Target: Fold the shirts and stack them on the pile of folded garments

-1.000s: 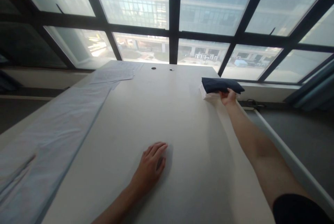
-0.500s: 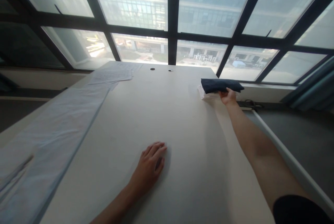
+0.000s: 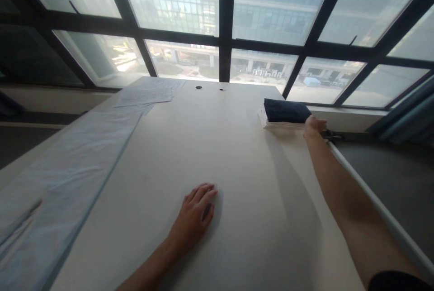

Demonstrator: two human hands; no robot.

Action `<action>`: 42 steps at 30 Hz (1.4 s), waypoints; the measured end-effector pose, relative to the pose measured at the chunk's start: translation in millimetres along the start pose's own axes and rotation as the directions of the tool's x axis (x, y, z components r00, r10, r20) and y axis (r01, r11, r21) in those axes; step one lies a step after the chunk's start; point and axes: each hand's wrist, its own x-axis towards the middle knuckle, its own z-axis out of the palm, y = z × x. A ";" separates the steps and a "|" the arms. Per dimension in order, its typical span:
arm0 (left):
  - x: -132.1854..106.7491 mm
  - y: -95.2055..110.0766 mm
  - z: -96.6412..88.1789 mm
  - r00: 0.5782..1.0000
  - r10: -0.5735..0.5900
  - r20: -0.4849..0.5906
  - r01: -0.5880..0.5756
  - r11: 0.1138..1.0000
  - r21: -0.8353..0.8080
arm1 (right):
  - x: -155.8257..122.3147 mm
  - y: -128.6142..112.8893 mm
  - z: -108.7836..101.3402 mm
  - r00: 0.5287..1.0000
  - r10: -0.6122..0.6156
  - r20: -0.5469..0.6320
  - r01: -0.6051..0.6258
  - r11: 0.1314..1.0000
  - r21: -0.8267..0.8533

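Note:
My left hand (image 3: 195, 214) rests on the white table (image 3: 203, 146) in the lower middle, fingers loosely bent and apart, holding nothing. At the far right my right hand (image 3: 314, 126) is at the right end of a folded navy cloth (image 3: 286, 111). Its fingers look apart and not wrapped round the cloth, though they are small and partly hidden. The navy cloth lies flat on top of a stack of folded white cloth (image 3: 266, 123) near the table's right edge.
A long pale sheet (image 3: 88, 155) covers the table's left side, with printed papers (image 3: 145, 92) at its far end. A thin dark tool (image 3: 22, 221) lies on the sheet, its kind unclear. Large windows (image 3: 183, 60) stand behind the table, and a curtain (image 3: 407, 110) hangs right.
My right hand has let go of the navy cloth's front edge and moved right to its end. The cloth now lies flatter on the stack. My left hand has stayed still.

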 end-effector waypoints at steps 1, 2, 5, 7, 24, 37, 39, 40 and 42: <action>0.1 0.0 0.0 1.000 -0.003 0.004 0.003 1.000 0.000 | -5.2 -1.2 0.4 0.996 -0.082 -0.037 0.076 0.986 -0.145; 0.1 -0.2 0.0 1.000 -0.004 0.006 0.004 1.000 0.000 | -11.7 -2.1 3.0 0.983 -0.177 -0.046 0.157 0.946 -0.285; 0.1 -1.2 -0.2 1.000 -0.001 0.006 0.001 1.000 -0.003 | -31.1 -1.7 20.4 0.915 -0.383 0.126 0.373 0.685 -0.625; 0.0 -1.6 -0.6 1.000 0.002 0.007 -0.002 1.000 0.000 | -37.4 1.0 33.9 0.885 -0.381 0.268 0.454 0.574 -0.681; 0.6 3.2 -1.4 0.999 -0.022 0.042 0.023 0.999 -0.024 | -115.3 6.6 47.2 0.707 -0.462 0.535 0.701 0.361 -0.615; -1.0 12.2 -5.6 0.992 -0.074 0.099 0.079 0.996 -0.046 | -328.2 45.1 -4.3 0.506 -0.195 0.840 0.796 0.482 -0.367; -1.1 11.9 -5.2 0.992 -0.074 0.097 0.080 0.995 -0.052 | -348.7 45.0 -12.8 0.511 -0.151 0.846 0.796 0.454 -0.400; -1.2 11.8 -5.0 0.993 -0.072 0.093 0.077 0.995 -0.055 | -357.8 44.4 -16.8 0.511 -0.140 0.848 0.802 0.432 -0.412; -1.8 11.6 -4.7 0.994 -0.068 0.084 0.073 0.996 -0.060 | -373.1 42.8 -23.7 0.473 -0.136 0.870 0.837 0.376 -0.396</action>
